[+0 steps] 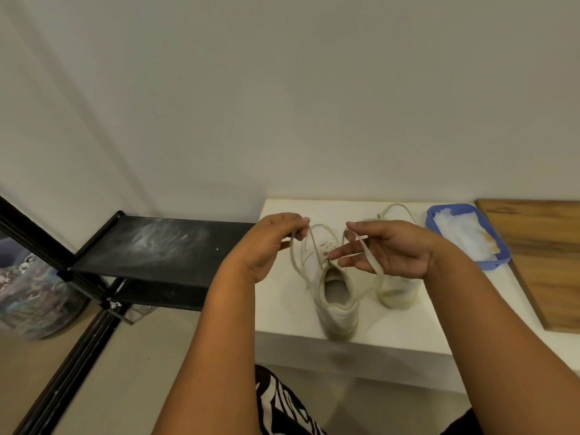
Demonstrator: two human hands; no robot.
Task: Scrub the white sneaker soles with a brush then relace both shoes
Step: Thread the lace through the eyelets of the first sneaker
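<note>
Two white sneakers stand on a white table (pixel 288 315), heels toward me. The left sneaker (pixel 332 287) has a pale lace (pixel 296 262) running from its eyelets up to both of my hands. My left hand (pixel 276 243) pinches one end of that lace above the shoe's toe. My right hand (pixel 389 246) pinches the other end between thumb and forefinger, with the lace draped across its straightened fingers. The right sneaker (pixel 398 290) sits partly behind my right hand, a loop of its lace (pixel 398 210) showing beyond. No brush is in view.
A blue tray (pixel 499 262) holding a white cloth sits at the table's back right, beside a wooden board (pixel 546 255). A black metal shoe rack (pixel 150 246) stands left of the table. The wall is close behind.
</note>
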